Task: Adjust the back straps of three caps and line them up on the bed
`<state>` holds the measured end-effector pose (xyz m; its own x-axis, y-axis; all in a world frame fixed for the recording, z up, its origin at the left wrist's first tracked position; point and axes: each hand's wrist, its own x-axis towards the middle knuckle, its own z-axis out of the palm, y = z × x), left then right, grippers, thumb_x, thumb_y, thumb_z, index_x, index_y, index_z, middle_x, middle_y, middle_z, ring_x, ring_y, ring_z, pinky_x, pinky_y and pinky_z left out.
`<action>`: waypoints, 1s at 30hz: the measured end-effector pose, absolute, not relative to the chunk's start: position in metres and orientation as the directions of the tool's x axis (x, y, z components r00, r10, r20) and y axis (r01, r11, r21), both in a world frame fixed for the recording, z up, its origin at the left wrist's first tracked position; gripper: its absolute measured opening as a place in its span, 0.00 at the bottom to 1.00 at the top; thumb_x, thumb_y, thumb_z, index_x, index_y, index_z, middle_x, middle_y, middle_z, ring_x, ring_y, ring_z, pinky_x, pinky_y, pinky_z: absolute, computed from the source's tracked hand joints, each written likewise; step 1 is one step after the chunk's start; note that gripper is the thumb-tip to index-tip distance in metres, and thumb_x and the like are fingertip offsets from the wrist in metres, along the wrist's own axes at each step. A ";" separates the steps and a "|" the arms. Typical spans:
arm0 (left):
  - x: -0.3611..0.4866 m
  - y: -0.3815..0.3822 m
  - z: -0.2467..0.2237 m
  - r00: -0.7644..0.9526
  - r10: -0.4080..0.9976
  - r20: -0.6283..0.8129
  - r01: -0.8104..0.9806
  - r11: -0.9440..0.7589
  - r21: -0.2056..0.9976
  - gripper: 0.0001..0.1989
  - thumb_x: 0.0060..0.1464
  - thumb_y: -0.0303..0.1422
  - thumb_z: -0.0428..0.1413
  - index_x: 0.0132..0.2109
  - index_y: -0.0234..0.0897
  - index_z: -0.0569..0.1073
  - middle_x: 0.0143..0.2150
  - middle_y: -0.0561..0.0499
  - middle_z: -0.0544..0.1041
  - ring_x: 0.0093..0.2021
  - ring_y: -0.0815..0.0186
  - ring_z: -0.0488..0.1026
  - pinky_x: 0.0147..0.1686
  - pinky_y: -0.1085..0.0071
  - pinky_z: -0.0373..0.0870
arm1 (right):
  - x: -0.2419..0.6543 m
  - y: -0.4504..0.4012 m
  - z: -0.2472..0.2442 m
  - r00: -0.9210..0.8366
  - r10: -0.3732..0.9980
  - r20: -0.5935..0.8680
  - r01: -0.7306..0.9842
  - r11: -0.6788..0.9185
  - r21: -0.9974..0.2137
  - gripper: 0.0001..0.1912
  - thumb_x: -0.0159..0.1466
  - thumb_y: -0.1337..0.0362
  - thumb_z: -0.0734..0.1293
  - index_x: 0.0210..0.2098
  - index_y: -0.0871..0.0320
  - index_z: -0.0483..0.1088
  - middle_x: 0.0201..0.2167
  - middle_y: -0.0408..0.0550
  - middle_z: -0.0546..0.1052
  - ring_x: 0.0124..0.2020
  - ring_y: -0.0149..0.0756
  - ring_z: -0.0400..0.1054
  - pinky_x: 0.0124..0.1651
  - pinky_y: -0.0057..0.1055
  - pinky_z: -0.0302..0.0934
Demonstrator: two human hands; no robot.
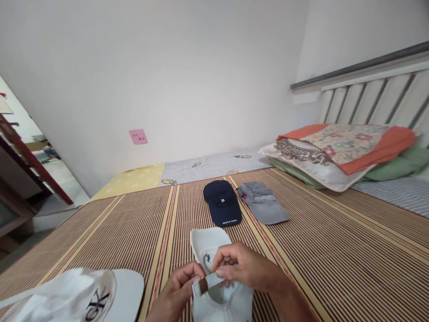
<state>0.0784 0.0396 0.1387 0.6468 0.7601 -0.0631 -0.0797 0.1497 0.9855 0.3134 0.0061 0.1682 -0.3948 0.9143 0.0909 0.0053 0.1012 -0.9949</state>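
Note:
A white baseball cap (209,241) with a small dark blue emblem lies on the mat in front of me, its brim pointing away. The adjustable strap (213,280) at its back has a brown patch near one end. My left hand (179,290) pinches the strap beside that patch. With thumb and fingers, my right hand (244,268) grips the strap's other end. Beyond the brim are a navy cap (221,203) and a grey cap (264,203), side by side. At the lower left sits a larger white cap (77,295) with black letters, partly cut off by the frame.
A striped bamboo mat (134,237) covers the bed. Patterned bedding (208,165) runs along the wall, with a yellow cloth (130,181) to its left. Pillows (335,152) are stacked at the right by the white headboard (378,98). A doorway opens at the far left.

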 end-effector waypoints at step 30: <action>0.085 0.038 0.135 0.637 0.768 -0.057 -0.042 0.108 0.993 0.19 0.57 0.48 0.64 0.32 0.36 0.74 0.30 0.52 0.73 0.30 0.67 0.60 0.32 0.71 0.55 | 0.300 0.007 0.166 -0.415 0.909 0.046 -0.106 0.001 -0.994 0.16 0.56 0.56 0.78 0.35 0.60 0.74 0.26 0.40 0.77 0.25 0.30 0.71 0.31 0.27 0.66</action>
